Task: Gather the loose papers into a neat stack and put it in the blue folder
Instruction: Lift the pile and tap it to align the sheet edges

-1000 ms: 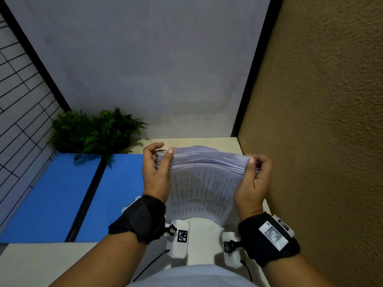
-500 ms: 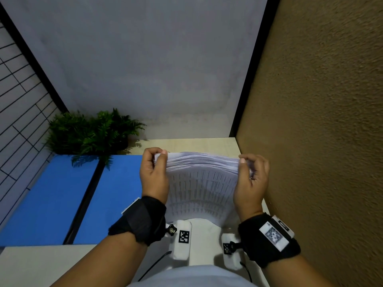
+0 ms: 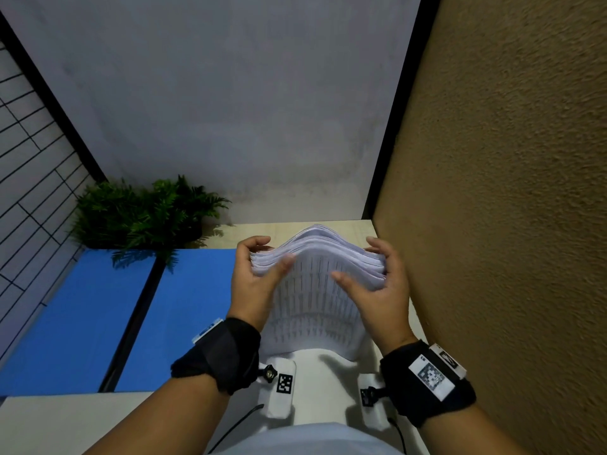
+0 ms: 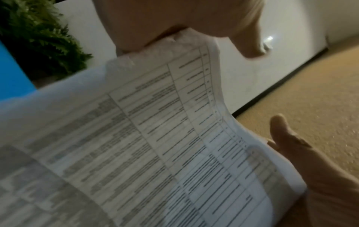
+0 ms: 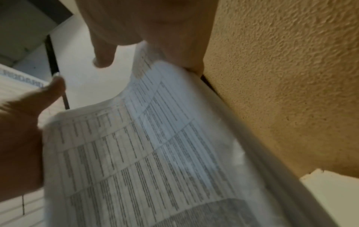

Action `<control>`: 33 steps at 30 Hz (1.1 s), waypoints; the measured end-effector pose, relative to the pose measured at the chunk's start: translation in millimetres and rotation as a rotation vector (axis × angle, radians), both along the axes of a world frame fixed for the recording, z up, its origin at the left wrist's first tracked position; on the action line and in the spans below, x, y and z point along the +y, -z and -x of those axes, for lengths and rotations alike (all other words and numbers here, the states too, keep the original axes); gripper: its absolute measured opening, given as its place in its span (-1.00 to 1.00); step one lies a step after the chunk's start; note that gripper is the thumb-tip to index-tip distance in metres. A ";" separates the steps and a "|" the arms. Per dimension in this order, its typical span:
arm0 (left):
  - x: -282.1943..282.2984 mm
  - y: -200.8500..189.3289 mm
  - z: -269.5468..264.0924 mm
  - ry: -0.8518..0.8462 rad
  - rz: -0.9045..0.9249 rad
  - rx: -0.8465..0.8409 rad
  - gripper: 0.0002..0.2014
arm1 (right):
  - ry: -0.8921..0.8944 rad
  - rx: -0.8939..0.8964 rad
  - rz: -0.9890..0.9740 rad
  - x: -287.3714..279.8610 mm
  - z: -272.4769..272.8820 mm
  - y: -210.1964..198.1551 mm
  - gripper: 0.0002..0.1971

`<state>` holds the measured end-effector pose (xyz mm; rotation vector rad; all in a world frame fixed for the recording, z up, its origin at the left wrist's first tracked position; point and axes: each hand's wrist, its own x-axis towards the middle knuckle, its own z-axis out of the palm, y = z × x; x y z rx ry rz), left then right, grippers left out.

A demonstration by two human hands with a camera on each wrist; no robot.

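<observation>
A stack of printed papers (image 3: 312,300) stands upright between my hands, its top edge bowed upward in a wave. My left hand (image 3: 259,274) grips the top left corner, fingers curled behind and thumb on the front sheet. My right hand (image 3: 377,280) presses its palm against the right edge, thumb lifted off the paper, fingers nearly straight behind it. The printed tables show close up in the left wrist view (image 4: 155,138) and the right wrist view (image 5: 155,153). The blue folder (image 3: 82,323) lies open flat on the table to the left.
A green fern-like plant (image 3: 141,215) stands at the back, overhanging the folder's far edge. A rough brown wall (image 3: 492,224) runs close along my right hand. Pale table (image 3: 345,229) shows behind the stack, and a grey wall closes the back.
The stack's top edge, flat before, now arches upward. My right thumb has come off the front sheet and that hand has flattened against the side edge. The left hand keeps its hold.
</observation>
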<state>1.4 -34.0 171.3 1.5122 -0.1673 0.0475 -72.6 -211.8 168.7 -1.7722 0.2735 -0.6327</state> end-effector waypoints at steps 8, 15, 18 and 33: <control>20.6 15.4 -24.5 0.114 0.038 0.143 -0.47 | -0.097 0.237 -0.229 -30.6 -6.1 16.7 -0.24; 18.0 37.6 -23.9 0.266 -0.041 0.373 -0.32 | -0.144 0.344 -0.372 -30.6 -5.7 41.2 -0.68; 8.1 29.5 -20.0 0.167 0.018 0.350 -0.59 | -0.061 0.231 -0.432 -22.6 -6.3 35.9 -0.73; 4.5 16.1 -9.2 0.054 0.039 0.053 -0.35 | 0.135 -0.028 0.059 -12.8 -5.7 -6.8 -0.86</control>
